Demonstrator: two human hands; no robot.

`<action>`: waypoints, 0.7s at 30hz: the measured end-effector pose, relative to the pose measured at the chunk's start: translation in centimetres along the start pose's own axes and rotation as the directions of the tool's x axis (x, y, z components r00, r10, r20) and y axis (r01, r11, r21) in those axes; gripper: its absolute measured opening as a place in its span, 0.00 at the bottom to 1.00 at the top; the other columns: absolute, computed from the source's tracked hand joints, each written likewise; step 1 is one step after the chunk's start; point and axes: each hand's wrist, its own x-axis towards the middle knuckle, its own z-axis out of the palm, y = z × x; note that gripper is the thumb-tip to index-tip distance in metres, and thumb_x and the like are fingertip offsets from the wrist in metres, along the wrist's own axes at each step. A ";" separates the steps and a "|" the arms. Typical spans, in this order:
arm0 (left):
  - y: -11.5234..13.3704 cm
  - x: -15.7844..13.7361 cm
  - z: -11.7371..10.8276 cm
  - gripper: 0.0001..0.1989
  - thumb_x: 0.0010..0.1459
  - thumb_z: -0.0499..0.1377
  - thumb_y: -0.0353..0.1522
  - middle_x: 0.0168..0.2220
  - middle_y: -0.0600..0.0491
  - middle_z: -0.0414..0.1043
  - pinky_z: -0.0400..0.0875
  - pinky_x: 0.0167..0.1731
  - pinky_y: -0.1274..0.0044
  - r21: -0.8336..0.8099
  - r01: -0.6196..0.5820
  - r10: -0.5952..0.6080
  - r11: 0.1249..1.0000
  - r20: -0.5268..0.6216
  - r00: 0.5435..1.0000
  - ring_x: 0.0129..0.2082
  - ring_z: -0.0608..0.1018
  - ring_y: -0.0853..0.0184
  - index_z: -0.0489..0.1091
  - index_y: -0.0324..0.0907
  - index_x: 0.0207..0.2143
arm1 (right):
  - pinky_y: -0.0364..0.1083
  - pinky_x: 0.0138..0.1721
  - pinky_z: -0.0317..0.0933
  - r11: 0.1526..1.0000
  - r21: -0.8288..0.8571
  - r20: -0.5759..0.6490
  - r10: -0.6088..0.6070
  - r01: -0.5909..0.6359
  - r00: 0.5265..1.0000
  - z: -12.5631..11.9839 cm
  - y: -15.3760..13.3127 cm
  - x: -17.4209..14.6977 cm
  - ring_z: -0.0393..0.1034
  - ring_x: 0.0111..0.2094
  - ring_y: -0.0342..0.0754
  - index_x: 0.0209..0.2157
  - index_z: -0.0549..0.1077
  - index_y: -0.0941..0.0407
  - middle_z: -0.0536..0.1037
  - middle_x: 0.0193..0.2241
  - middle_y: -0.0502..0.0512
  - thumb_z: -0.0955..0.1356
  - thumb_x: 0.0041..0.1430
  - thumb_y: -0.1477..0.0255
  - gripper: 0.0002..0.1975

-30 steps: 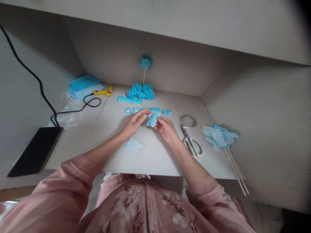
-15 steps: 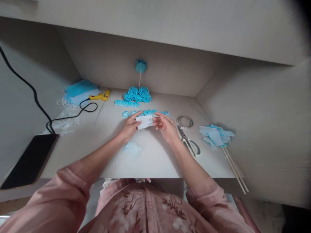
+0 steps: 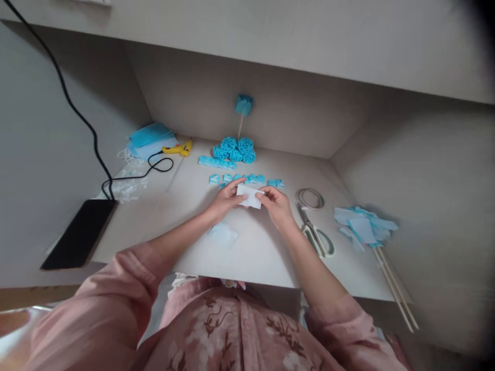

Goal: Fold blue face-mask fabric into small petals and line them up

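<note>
A small white piece of fabric (image 3: 250, 197), roughly rectangular, is held up over the table between both hands. My left hand (image 3: 228, 200) pinches its left side, thumb on top. On its right edge, my right hand (image 3: 275, 205) is closed with the thumb pressed on the near face. Just behind the hands lies a row of small folded blue pieces (image 3: 255, 179), partly hidden by my left fingers. A pale blue sheet of thin fabric (image 3: 223, 235) rests on the table below my left wrist.
Blue fabric roses (image 3: 235, 150) and a blue strip (image 3: 216, 163) sit behind. Face masks (image 3: 152, 138), a yellow glue gun (image 3: 178, 149) and a black phone-like slab (image 3: 80, 234) are left. Scissors (image 3: 315, 234), a coiled cable (image 3: 310, 198) and sticks (image 3: 392, 283) with fabric scraps are right.
My right hand's fingers have closed onto the white piece's right edge, where they were looser before. The whole view has shifted, so the table things appear further right.
</note>
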 end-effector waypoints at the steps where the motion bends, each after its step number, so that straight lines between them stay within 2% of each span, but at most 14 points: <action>1: 0.0 0.0 0.0 0.35 0.46 0.69 0.31 0.41 0.51 0.75 0.73 0.34 0.76 -0.007 0.025 -0.025 1.000 -0.002 1.000 0.37 0.77 0.66 0.65 0.42 0.58 | 0.43 0.29 0.56 1.000 -0.002 -0.008 -0.006 0.006 1.000 0.0 0.0 0.0 0.61 0.25 0.41 0.28 0.73 0.56 0.69 0.22 0.45 0.74 0.46 0.61 0.13; 3: 0.0 0.1 -0.2 0.32 0.45 0.70 0.33 0.40 0.49 0.75 0.74 0.31 0.75 -0.003 0.086 -0.086 0.996 0.010 0.996 0.35 0.78 0.66 0.68 0.41 0.54 | 0.43 0.28 0.55 1.000 -0.006 -0.014 -0.016 0.016 1.000 -0.2 0.0 0.1 0.61 0.25 0.41 0.28 0.73 0.55 0.68 0.22 0.46 0.74 0.46 0.61 0.13; 6: -0.3 0.2 -0.5 0.23 0.43 0.71 0.36 0.33 0.48 0.76 0.72 0.27 0.76 0.062 0.151 -0.154 0.987 0.033 0.988 0.27 0.76 0.69 0.74 0.35 0.41 | 0.42 0.27 0.55 0.999 -0.025 0.012 -0.033 0.034 0.999 -0.2 0.2 0.1 0.60 0.24 0.41 0.27 0.73 0.55 0.68 0.21 0.46 0.74 0.47 0.61 0.13; 9: -0.6 0.3 -0.6 0.18 0.42 0.71 0.38 0.27 0.50 0.76 0.70 0.26 0.76 0.113 0.141 -0.140 0.984 -0.009 0.990 0.22 0.74 0.71 0.74 0.34 0.32 | 0.42 0.28 0.58 0.998 -0.027 0.021 -0.062 0.062 0.998 -0.3 0.5 0.1 0.62 0.25 0.41 0.31 0.74 0.55 0.69 0.23 0.46 0.74 0.49 0.62 0.13; 11: -0.5 0.3 -0.6 0.19 0.41 0.72 0.38 0.25 0.51 0.75 0.69 0.25 0.76 0.096 0.107 -0.102 0.990 -0.051 0.993 0.22 0.74 0.71 0.74 0.34 0.32 | 0.43 0.31 0.63 0.995 -0.010 -0.012 -0.099 0.099 0.995 -0.4 0.6 0.2 0.67 0.29 0.43 0.39 0.75 0.53 0.74 0.29 0.49 0.73 0.51 0.62 0.15; 14: -0.2 0.3 -0.6 0.20 0.41 0.71 0.38 0.27 0.51 0.76 0.69 0.26 0.76 0.036 0.048 -0.043 0.998 -0.113 0.993 0.23 0.74 0.70 0.74 0.35 0.34 | 0.45 0.37 0.67 0.985 -0.030 -0.075 -0.173 0.171 0.982 -0.8 0.6 0.3 0.72 0.42 0.48 0.47 0.73 0.51 0.77 0.42 0.55 0.70 0.56 0.63 0.17; 16: 0.1 0.4 -0.5 0.19 0.41 0.71 0.37 0.28 0.51 0.76 0.69 0.27 0.76 0.001 0.015 -0.015 1.000 -0.155 0.988 0.24 0.74 0.70 0.74 0.35 0.34 | 0.46 0.42 0.67 0.968 -0.092 -0.065 -0.239 0.232 0.969 -1.0 0.5 0.3 0.71 0.48 0.49 0.46 0.73 0.50 0.77 0.46 0.56 0.69 0.59 0.65 0.13; 21: 0.4 0.3 -0.3 0.19 0.40 0.71 0.36 0.27 0.52 0.75 0.69 0.27 0.76 -0.035 -0.004 -0.002 0.999 -0.178 0.984 0.23 0.75 0.70 0.73 0.35 0.34 | 0.50 0.51 0.64 0.897 -0.222 0.106 -0.367 0.382 0.924 -0.8 0.2 -0.1 0.67 0.56 0.49 0.41 0.76 0.50 0.74 0.53 0.55 0.68 0.59 0.70 0.08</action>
